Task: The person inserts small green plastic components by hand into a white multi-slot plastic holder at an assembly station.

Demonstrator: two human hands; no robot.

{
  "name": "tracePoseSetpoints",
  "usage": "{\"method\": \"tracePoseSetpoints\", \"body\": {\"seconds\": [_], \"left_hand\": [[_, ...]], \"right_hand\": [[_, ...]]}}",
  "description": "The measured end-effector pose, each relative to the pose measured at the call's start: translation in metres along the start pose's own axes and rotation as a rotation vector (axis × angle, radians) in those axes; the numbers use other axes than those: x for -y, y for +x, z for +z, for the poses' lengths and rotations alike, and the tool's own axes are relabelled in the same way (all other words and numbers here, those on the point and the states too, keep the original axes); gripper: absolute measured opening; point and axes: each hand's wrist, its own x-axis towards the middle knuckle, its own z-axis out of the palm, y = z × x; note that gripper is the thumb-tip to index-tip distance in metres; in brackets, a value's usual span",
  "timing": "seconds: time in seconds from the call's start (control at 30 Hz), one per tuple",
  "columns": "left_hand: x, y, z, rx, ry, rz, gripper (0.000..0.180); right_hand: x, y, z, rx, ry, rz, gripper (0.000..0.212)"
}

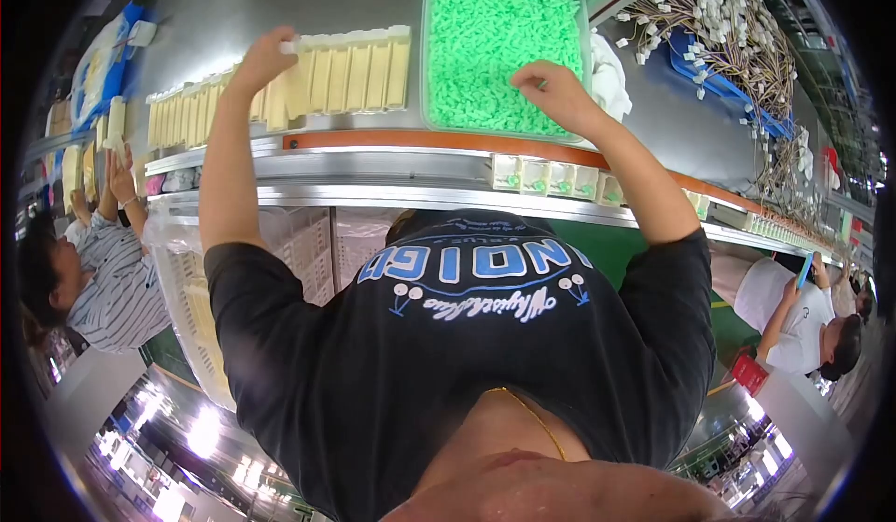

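My left hand (264, 61) is over a row of long cream plastic housings (359, 72) laid side by side on the metal table. Its fingers are closed at the top end of one cream plastic housing (295, 91), which looks slightly blurred and tilted against the others. My right hand (558, 100) hovers above the right part of a clear bin (426, 55) heaped with small bright green plastic pieces (499, 32). Thumb and forefinger there are bent together; whatever lies between them is too small to make out.
An orange-edged rail (373, 139) runs along the table front, with small clear-and-white units holding green pieces (560, 181) on the track below. Wire harnesses with white connectors (728, 18) pile up at right, beside a blue tray (705, 78). Co-workers sit at both sides.
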Motion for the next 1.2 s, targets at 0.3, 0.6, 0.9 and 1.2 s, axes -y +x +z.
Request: {"method": "tracePoseSetpoints", "body": {"seconds": [0.3, 0.6, 0.9, 1.2], "left_hand": [[-0.136, -0.037, -0.02, -0.344, -1.205, -0.059, 0.019], [-0.196, -0.052, 0.046, -0.083, -2.07, -0.215, 0.028], [-0.218, -0.07, 0.065, 0.408, -1.983, -0.519, 0.033], [-0.229, -0.082, 0.069, 0.362, -2.006, -0.273, 0.026]], "right_hand": [[-0.01, 0.052, 0.057, 0.239, -0.534, -0.199, 0.019], [0.003, 0.056, 0.064, 0.292, -0.598, -0.147, 0.014], [0.007, 0.046, 0.047, 0.286, -0.498, -0.072, 0.012], [0.01, 0.045, 0.009, 0.053, -0.209, -0.133, 0.009]]}}
